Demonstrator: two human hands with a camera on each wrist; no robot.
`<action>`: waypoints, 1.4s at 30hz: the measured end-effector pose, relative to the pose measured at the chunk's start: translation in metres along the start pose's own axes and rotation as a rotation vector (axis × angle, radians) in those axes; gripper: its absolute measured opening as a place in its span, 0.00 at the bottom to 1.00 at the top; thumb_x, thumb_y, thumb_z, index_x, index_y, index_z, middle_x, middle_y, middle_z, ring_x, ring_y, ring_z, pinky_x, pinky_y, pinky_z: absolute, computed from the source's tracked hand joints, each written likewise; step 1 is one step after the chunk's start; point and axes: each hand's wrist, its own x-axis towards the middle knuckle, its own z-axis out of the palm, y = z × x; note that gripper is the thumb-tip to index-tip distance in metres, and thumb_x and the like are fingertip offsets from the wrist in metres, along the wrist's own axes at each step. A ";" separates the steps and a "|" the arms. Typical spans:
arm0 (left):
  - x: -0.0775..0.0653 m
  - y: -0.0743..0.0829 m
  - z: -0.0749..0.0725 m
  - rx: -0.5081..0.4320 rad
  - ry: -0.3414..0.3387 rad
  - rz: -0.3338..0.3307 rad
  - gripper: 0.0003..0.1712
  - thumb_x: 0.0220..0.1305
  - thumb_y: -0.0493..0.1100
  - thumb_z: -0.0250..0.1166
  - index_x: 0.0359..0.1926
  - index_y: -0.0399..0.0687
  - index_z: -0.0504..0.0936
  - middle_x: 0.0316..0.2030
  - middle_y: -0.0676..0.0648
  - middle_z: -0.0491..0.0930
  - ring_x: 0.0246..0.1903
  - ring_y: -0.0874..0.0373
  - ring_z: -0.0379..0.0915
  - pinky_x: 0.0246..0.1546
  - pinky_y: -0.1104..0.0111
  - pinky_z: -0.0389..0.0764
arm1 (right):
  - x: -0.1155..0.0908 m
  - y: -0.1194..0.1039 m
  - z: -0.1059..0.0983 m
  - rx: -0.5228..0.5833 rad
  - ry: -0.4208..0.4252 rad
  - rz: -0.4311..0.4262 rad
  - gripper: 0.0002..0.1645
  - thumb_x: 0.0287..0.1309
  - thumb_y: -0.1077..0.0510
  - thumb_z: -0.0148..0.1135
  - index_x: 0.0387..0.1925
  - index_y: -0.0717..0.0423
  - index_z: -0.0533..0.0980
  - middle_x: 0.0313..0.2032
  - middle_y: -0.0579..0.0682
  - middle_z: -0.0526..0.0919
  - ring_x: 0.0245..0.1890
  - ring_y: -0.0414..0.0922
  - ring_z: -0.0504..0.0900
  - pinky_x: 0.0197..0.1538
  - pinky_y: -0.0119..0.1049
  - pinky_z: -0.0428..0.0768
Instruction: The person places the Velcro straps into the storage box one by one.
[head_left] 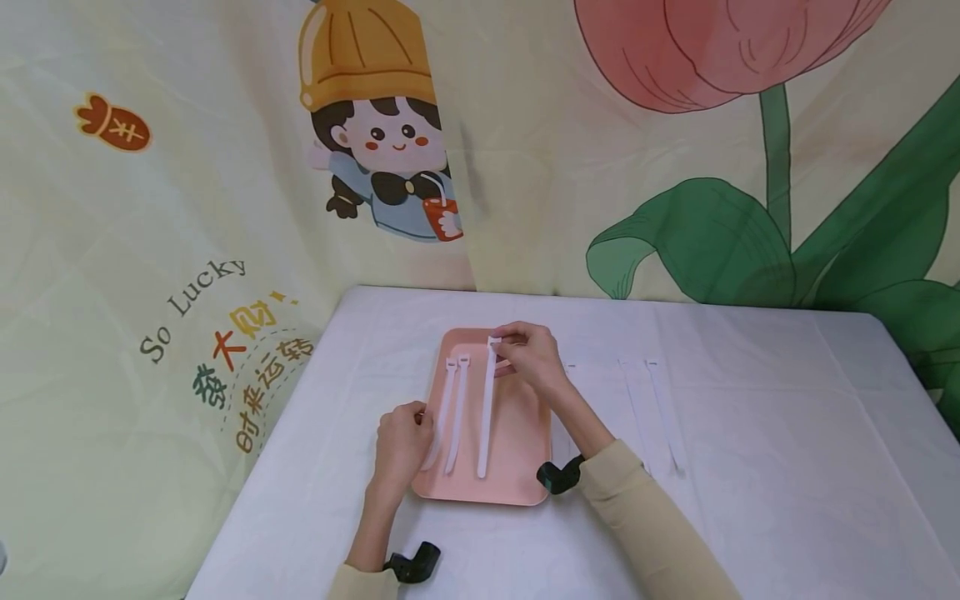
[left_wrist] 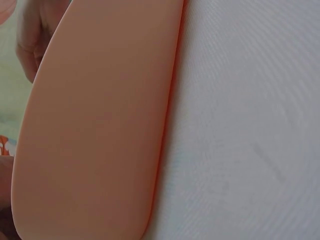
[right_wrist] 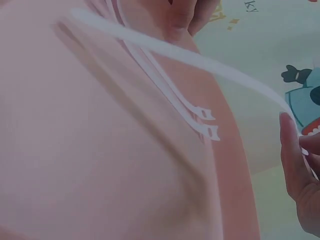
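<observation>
The right hand (head_left: 528, 354) pinches a white cable tie (head_left: 486, 417) near its slotted head, above the pink tray (head_left: 517, 492). In the right wrist view the tie (right_wrist: 175, 52) arcs away from the fingertips, and its shadow falls on the tray floor. Two more white cable ties (head_left: 457, 417) lie side by side in the left part of the tray. At the tray's left edge the left hand (head_left: 405, 442) grips the rim with curled fingers. The left wrist view shows the tray's outer wall (left_wrist: 100, 125), which hides part of the fingers.
To the right of the tray, several thin white ties (head_left: 663, 408) lie on the white tabletop (head_left: 787, 458), faint against it. A printed cloth (head_left: 525, 208) hangs behind the table and along its left side. Each wrist carries a small black camera (head_left: 415, 562).
</observation>
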 end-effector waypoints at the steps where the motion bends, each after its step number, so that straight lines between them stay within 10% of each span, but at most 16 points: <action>1: 0.000 0.000 0.000 -0.001 0.001 0.000 0.10 0.68 0.33 0.61 0.41 0.31 0.88 0.25 0.41 0.85 0.20 0.56 0.75 0.22 0.65 0.75 | 0.001 0.001 0.002 0.003 0.002 0.008 0.13 0.64 0.69 0.64 0.50 0.66 0.83 0.36 0.57 0.82 0.30 0.45 0.85 0.38 0.51 0.88; 42: -0.002 0.000 -0.002 0.002 -0.007 -0.010 0.12 0.68 0.33 0.62 0.45 0.29 0.87 0.29 0.39 0.87 0.23 0.55 0.78 0.24 0.63 0.79 | 0.017 0.043 0.027 -0.204 -0.088 0.033 0.15 0.64 0.71 0.56 0.47 0.67 0.84 0.42 0.61 0.88 0.32 0.53 0.88 0.36 0.40 0.87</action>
